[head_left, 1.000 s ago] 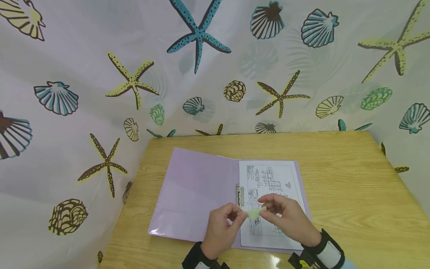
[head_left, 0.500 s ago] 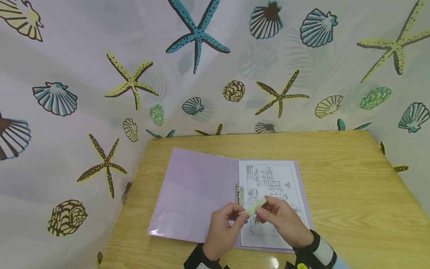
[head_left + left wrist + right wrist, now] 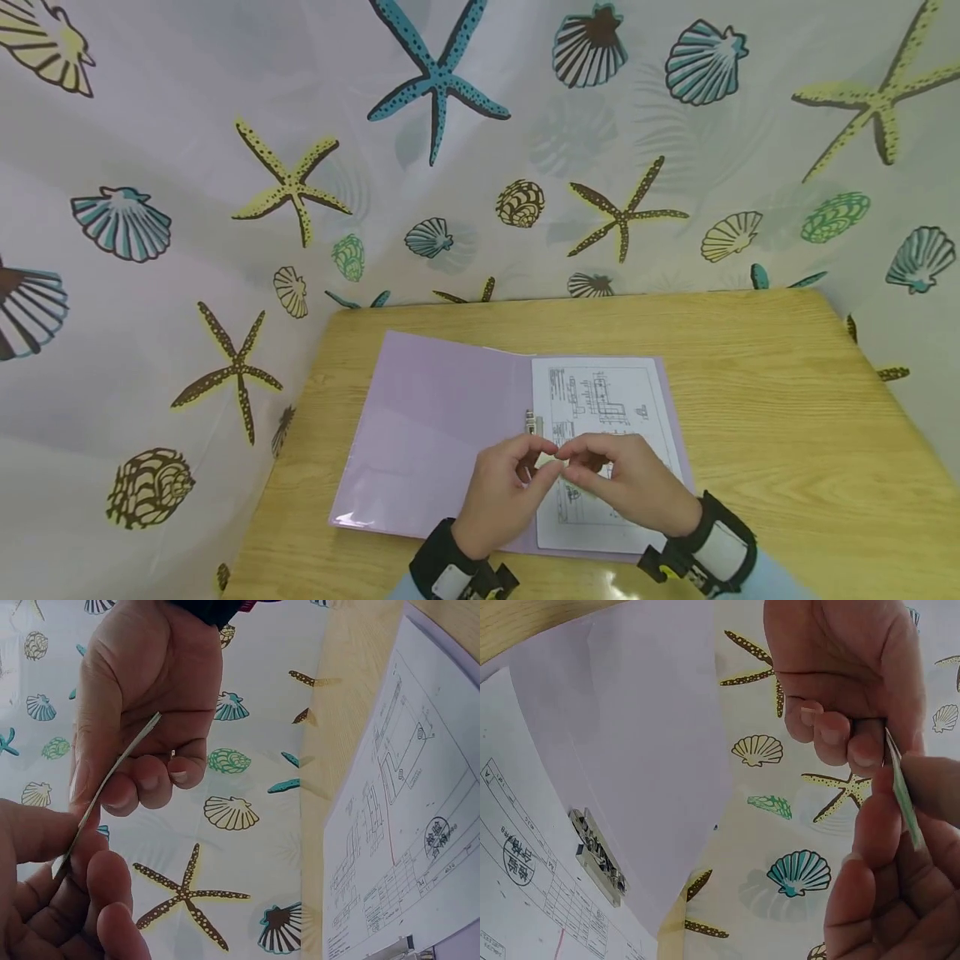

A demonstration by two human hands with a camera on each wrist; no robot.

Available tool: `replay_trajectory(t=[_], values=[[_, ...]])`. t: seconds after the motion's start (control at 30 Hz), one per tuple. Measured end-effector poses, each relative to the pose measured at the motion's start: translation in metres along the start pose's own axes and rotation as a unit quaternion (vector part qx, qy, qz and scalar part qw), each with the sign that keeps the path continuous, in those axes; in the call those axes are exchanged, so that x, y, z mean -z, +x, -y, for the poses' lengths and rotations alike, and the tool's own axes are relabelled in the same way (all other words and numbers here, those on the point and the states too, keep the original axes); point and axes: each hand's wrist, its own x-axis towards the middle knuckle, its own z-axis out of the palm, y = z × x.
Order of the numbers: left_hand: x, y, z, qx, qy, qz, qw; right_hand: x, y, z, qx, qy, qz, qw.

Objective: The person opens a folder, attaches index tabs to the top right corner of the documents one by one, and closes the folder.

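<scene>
My left hand (image 3: pixel 498 500) and right hand (image 3: pixel 633 483) meet fingertip to fingertip over the drawing sheet (image 3: pixel 611 392). Between them they pinch a small, thin, pale green paper slip (image 3: pixel 120 761), mostly hidden by fingers in the head view. In both wrist views the slip (image 3: pixel 901 796) appears almost edge-on, held between thumb and forefinger of each hand. Under the hands lies an open lilac folder (image 3: pixel 442 425), the technical drawing sheet on its right side. A metal clip (image 3: pixel 596 859) sits at the folder's spine beside the sheet.
The folder rests on a wood-grain table (image 3: pixel 765 400). A white curtain (image 3: pixel 480 208) printed with starfish and seashells surrounds the table's back and sides. A round stamp (image 3: pixel 437 838) marks the sheet.
Earlier the green slip showed between the hands, then tilted up toward the right hand. Now the fingertips have come together and cover most of it, and the left hand has risen slightly.
</scene>
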Motion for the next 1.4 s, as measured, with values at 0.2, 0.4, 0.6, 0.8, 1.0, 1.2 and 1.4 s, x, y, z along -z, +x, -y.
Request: replay_trajectory(t=[0.2, 0.4, 0.6, 0.8, 1.0, 1.2, 1.4], values=[[0.001, 0.001, 0.0, 0.022, -0.021, -0.035, 0.9989, 0.002, -0.004, -0.015, -0.06, 0.056, 0.01, 0.997], [0.011, 0.001, -0.023, 0.046, -0.064, -0.054, 0.9955, 0.008, -0.014, -0.045, -0.1, 0.111, 0.047, 0.988], [0.013, 0.0, -0.03, 0.044, -0.069, -0.044, 0.9957, 0.006, -0.016, -0.046, -0.08, 0.108, 0.039, 0.99], [0.002, -0.005, -0.006, 0.04, -0.062, -0.042, 0.9964, 0.006, -0.011, -0.025, -0.079, 0.096, 0.022, 0.992], [-0.002, -0.008, 0.004, -0.024, 0.001, -0.002, 0.9997, 0.006, -0.007, -0.011, -0.104, 0.068, 0.003, 0.992], [-0.005, -0.009, 0.003, -0.09, 0.06, 0.016, 0.994, 0.003, -0.009, -0.012, -0.104, 0.058, 0.004, 0.993], [-0.005, -0.01, 0.005, -0.091, 0.073, -0.016, 0.993, 0.002, -0.01, -0.013, -0.108, 0.065, 0.009, 0.992]])
